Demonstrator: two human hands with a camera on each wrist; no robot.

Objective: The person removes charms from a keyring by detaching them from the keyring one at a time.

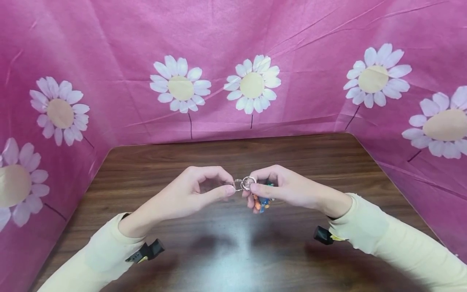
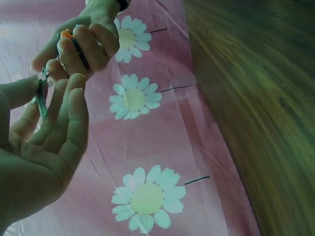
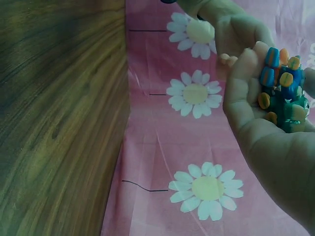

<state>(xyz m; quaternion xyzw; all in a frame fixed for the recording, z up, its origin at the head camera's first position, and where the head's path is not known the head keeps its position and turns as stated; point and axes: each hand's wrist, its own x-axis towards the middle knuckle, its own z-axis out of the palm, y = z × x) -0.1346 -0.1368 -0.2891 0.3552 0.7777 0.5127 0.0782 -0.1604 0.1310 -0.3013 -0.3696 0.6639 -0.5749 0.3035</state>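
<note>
Over the table, my left hand (image 1: 198,188) pinches a small metal ring (image 1: 237,180) between thumb and fingertips. A larger split key ring (image 1: 249,177) is linked or overlapped with it; which one, I cannot tell. My right hand (image 1: 286,187) grips this larger ring with thumb and forefinger. Its other fingers curl round a bunch of small charms (image 1: 262,202). The right wrist view shows the charms (image 3: 288,91) in blue, orange and green against the palm. In the left wrist view, a thin metal piece (image 2: 42,98) shows between my left thumb and fingers, partly hidden.
A dark wood-grain table (image 1: 175,251) lies below both hands. Pink cloth (image 1: 219,24) printed with white daisies stands round its back and sides. A small black device (image 1: 147,250) is at the left wrist, another (image 1: 323,235) at the right.
</note>
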